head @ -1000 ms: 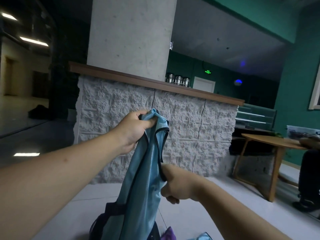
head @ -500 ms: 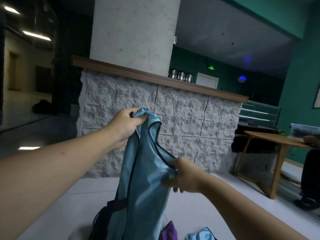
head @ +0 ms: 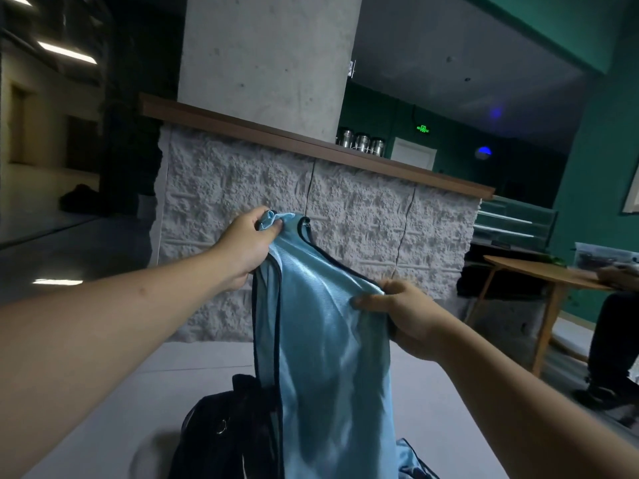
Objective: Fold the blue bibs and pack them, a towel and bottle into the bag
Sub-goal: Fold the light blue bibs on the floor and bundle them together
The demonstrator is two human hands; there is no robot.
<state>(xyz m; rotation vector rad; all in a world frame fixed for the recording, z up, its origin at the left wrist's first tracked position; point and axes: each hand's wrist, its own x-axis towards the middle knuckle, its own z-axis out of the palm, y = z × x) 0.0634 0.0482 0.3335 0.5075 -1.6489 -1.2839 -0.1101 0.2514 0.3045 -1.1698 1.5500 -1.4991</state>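
Fabric of the shiny light-blue bib with dark piping (head: pixel 328 340), hanging above the black bag (head: pixel 221 430), looks thin, limp and slippery, so I keep my left hand (head: pixel 247 248) and right hand (head: pixel 406 318) pinching its upper corners, spread apart.

The room around me is dim, lit by ceiling strip lights (head: pixel 67 51) at upper left and a small blue lamp (head: pixel 495 113) far off. Soft sheen glints on the blue bib (head: pixel 332 357) I hold. Straight lines bow at the edges, and the right side smears with blur.
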